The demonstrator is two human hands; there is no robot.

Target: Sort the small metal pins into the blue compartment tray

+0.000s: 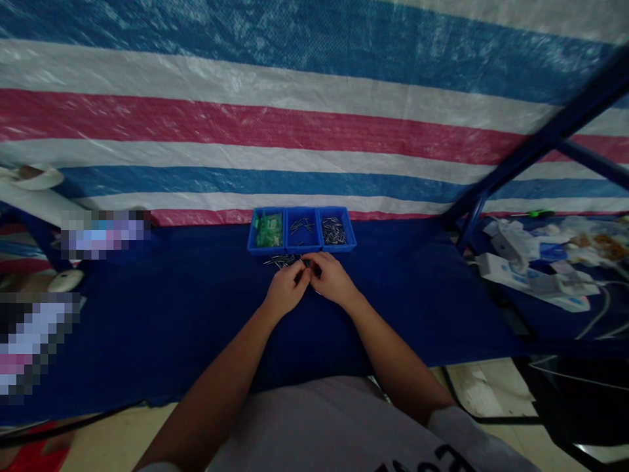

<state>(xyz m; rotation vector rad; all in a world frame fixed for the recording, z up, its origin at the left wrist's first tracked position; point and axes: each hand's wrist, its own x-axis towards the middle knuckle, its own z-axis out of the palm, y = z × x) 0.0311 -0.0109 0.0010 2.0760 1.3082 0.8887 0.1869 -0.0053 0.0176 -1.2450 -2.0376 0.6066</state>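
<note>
Fingertips of the left hand (286, 288) and right hand (335, 278) meet, curled inward; whether either grasps anything cannot be told. Slender metal pieces (281, 261) lie beside them, before the blue tray (302, 250). Fine handling appears underway; continuing calls for precise pinching.

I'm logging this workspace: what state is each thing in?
Left bin: open, holding green items
Middle bin: open, few metal pieces
Right bin: open, many metal pieces
Metal pile: loose outside the bins
Left hand: fingers bent, grip unclear
Right hand: fingers bent, grip unclear
</note>
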